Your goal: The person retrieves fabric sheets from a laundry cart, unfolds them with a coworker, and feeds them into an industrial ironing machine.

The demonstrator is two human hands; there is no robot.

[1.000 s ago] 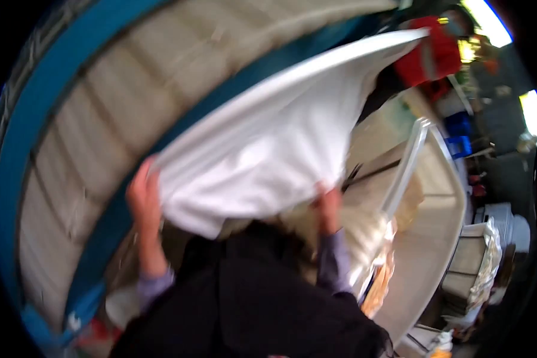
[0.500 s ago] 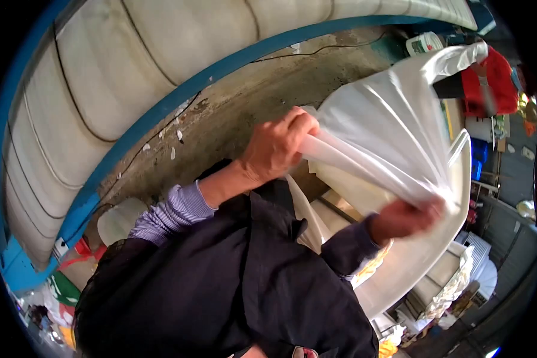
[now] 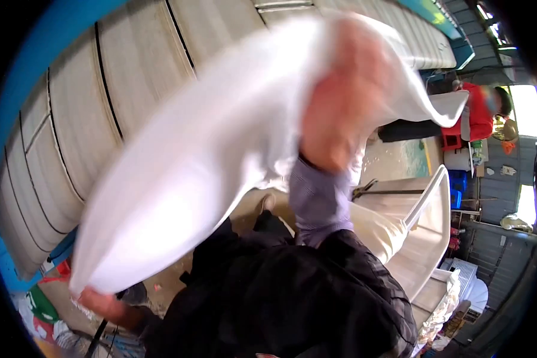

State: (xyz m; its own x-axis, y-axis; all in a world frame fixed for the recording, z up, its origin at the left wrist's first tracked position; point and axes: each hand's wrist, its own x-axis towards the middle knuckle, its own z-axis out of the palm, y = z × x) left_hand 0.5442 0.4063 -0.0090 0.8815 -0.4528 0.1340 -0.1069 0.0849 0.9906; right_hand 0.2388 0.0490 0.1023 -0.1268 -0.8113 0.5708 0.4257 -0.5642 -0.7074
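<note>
And the white cloth (image 3: 179,161) is up, bellied out in the air, hiding part of the near edge of the pale belt (image 3: 131,71); left hand (image 3: 101,303) pinching the lower corner, right hand (image 3: 352,89) raised at the upper part, too blurred to tell its grip; opening-out looks well along, yet it's slack, not flat, far end reaching toward a person in red (image 3: 477,119)
</note>
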